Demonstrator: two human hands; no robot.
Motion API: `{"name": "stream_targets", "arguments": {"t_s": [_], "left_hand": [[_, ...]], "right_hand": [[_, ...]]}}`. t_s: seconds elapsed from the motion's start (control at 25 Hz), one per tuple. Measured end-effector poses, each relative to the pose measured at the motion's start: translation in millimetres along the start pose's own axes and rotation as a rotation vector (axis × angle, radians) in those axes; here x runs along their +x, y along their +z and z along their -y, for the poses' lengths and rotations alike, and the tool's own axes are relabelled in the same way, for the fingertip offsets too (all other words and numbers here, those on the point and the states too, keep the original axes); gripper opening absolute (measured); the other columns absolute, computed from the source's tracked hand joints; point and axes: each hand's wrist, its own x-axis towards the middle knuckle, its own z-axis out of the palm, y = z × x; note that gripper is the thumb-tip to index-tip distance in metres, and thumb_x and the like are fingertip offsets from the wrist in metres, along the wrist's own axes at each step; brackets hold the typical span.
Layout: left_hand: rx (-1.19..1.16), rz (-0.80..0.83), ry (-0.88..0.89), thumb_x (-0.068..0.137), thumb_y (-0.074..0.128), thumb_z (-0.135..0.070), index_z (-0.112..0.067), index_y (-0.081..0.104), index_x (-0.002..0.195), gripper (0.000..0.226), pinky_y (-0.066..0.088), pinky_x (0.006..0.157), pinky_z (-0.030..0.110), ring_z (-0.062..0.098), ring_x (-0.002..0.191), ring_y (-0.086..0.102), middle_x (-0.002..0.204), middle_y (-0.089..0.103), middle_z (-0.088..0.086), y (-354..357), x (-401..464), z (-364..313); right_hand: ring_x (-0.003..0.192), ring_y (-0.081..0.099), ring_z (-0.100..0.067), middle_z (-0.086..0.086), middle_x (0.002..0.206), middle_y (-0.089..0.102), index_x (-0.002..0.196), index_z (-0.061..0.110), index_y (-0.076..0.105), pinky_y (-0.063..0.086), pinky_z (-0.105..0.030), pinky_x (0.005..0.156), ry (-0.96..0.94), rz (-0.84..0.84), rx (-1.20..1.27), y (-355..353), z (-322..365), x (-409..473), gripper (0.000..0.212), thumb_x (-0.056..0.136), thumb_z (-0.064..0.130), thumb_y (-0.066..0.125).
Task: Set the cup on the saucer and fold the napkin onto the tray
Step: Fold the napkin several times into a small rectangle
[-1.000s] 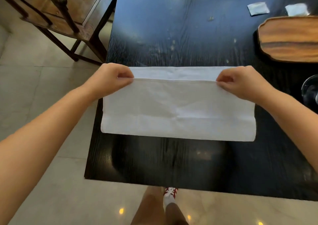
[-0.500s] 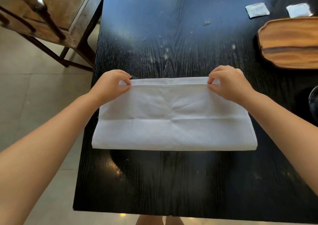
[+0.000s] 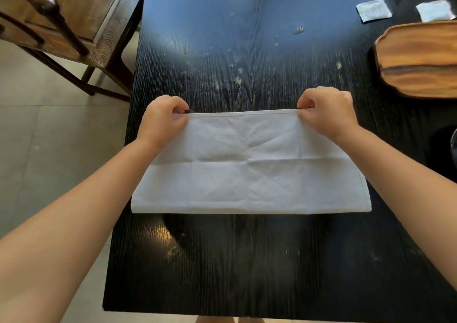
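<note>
A white cloth napkin [image 3: 249,164] lies folded in half on the black table [image 3: 247,261], its fold toward me and its free edges at the far side. My left hand [image 3: 163,118] pinches the far left corner and my right hand [image 3: 326,111] pinches the far right corner. A wooden tray [image 3: 420,60] lies at the right edge, apart from the napkin. A dark rounded object [image 3: 453,147] peeks in at the right edge; I cannot tell whether it is the cup or the saucer.
Two small white packets [image 3: 373,11] [image 3: 435,11] lie on the table behind the tray. A wooden chair [image 3: 64,26] stands on the tiled floor beyond the table's left edge. The napkin's left side slightly overhangs that edge.
Both hands have carried the napkin's top layer away from me until its edge meets the far edge, hiding the strip of lower layer. The view has shifted forward.
</note>
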Motion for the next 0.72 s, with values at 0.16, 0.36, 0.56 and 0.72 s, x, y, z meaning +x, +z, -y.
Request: {"name": "stream_targets", "arguments": {"t_s": [0.16,0.36,0.56,0.72], "left_hand": [[0.012,0.008,0.008,0.082,0.064,-0.006,-0.004,0.071,0.088,0.010,0.049,0.081,0.039,0.026,0.088,0.058,0.090,0.065,0.015,0.4,-4.0,-0.8],[0.018,0.089,0.069,0.080,0.066,-0.008,-0.009,0.070,0.081,0.004,0.046,0.078,0.036,0.024,0.085,0.056,0.083,0.063,0.007,3.3,-45.8,-2.5],[0.064,0.070,0.106,0.078,0.066,-0.004,-0.009,0.067,0.077,0.005,0.048,0.073,0.044,0.027,0.080,0.055,0.080,0.063,0.007,13.9,-97.9,-9.9],[0.085,-0.101,0.047,0.082,0.056,-0.013,-0.006,0.062,0.111,0.031,0.042,0.094,0.045,0.034,0.109,0.055,0.113,0.063,0.014,28.8,-111.1,-30.2]], "right_hand": [[0.083,0.054,-0.028,-0.008,0.081,0.062,0.079,0.013,0.068,0.031,-0.040,0.086,-0.003,-0.022,0.008,1.3,0.1,-10.3,0.010,0.081,0.012,0.058],[0.075,0.055,-0.025,-0.003,0.074,0.061,0.072,0.014,0.067,0.028,-0.038,0.084,-0.033,0.014,0.001,-1.0,-5.6,-65.0,0.010,0.080,0.011,0.062],[0.075,0.055,-0.024,-0.001,0.075,0.062,0.071,0.016,0.065,0.031,-0.042,0.087,-0.021,-0.009,-0.026,11.6,-10.7,-121.0,0.010,0.080,0.010,0.064],[0.087,0.056,-0.029,-0.007,0.089,0.065,0.089,0.013,0.067,0.032,-0.044,0.087,0.030,-0.145,0.001,18.0,-5.3,-131.1,0.011,0.080,0.009,0.062]]}}
